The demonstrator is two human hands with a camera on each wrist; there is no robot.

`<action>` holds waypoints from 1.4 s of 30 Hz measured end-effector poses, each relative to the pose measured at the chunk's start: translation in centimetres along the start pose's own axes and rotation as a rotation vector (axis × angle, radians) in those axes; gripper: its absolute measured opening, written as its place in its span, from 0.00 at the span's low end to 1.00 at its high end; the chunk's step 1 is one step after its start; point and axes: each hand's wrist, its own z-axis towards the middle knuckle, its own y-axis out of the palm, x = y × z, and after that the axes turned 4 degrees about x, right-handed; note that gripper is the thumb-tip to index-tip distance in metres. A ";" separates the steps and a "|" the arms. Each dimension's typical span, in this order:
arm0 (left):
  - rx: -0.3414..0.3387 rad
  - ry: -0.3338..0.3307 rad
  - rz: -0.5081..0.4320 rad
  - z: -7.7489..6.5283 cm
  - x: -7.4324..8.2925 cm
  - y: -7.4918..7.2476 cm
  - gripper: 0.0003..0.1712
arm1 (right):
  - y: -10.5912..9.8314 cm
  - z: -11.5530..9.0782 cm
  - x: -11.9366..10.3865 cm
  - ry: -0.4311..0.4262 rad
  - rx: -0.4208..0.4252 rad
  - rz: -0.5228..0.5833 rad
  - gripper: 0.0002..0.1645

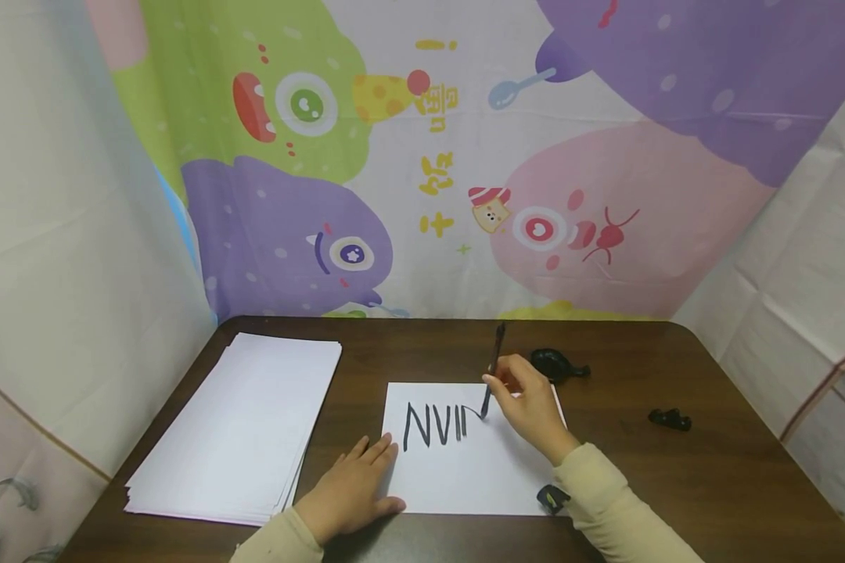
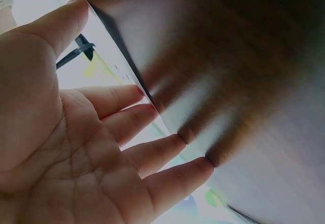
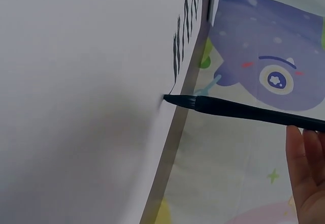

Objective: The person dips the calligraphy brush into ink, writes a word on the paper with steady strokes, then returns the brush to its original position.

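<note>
My right hand (image 1: 533, 405) pinches a black brush pen (image 1: 497, 350), its tip touching a white sheet of paper (image 1: 465, 481). Black strokes (image 1: 440, 424) like "NVII" run across the sheet's upper part, and a thin line leads from them to the tip. In the right wrist view the bristles of the brush (image 3: 180, 100) meet the paper. With fingers spread, my left hand (image 1: 348, 489) rests at the sheet's left edge. The left wrist view shows its palm (image 2: 76, 153) and fingertips against the paper.
To the left lies a stack of white paper (image 1: 235, 430). A black rounded bottle-like object (image 1: 555, 364) lies behind my right hand, and a small black object (image 1: 670, 419) farther right. Another small black object (image 1: 552, 499) sits on the sheet's lower right corner. A printed curtain (image 1: 408, 274) hangs behind the table.
</note>
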 end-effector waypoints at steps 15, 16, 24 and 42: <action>0.013 0.007 0.004 -0.1 0.1 -0.1 0.47 | 0.3 -0.3 -0.5 -0.026 -0.022 0.026 0.10; 0.012 0.007 0.004 -0.1 0.1 0.0 0.47 | 0.3 -0.4 -0.6 -0.024 -0.025 0.029 0.10; 0.010 0.004 0.001 -0.1 0.1 0.0 0.47 | 0.6 -0.5 -1.1 -0.021 -0.038 0.062 0.10; 0.016 0.005 0.006 -0.1 0.2 -0.1 0.47 | 1.3 -0.7 -2.2 -0.021 -0.094 0.085 0.09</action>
